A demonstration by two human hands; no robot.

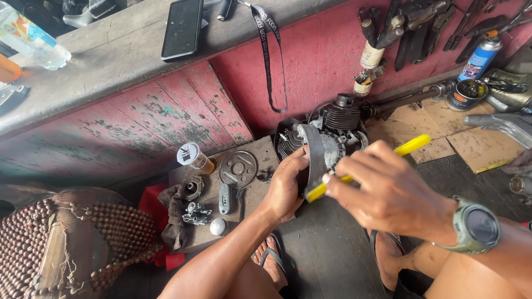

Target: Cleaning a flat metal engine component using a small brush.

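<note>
On the dark floor, left hand (285, 188) clasping small engine (327, 138), right hand (388, 191) clenched around yellow tool (413, 145).

this is a small repair workshop, worked at floor level. the landmark is a small engine (338, 130) with cooling fins, standing on dark, grimy floorboards. behind it rises a worn red plank wall (183, 116) with peeling paint; up to its right, hand tools (421, 27) hang in a row. to the engine's right lie a spray can (480, 57), an open tin (466, 94) and oily cardboard (443, 130). to its left, loose metal parts (221, 182) sit on a board.
</note>
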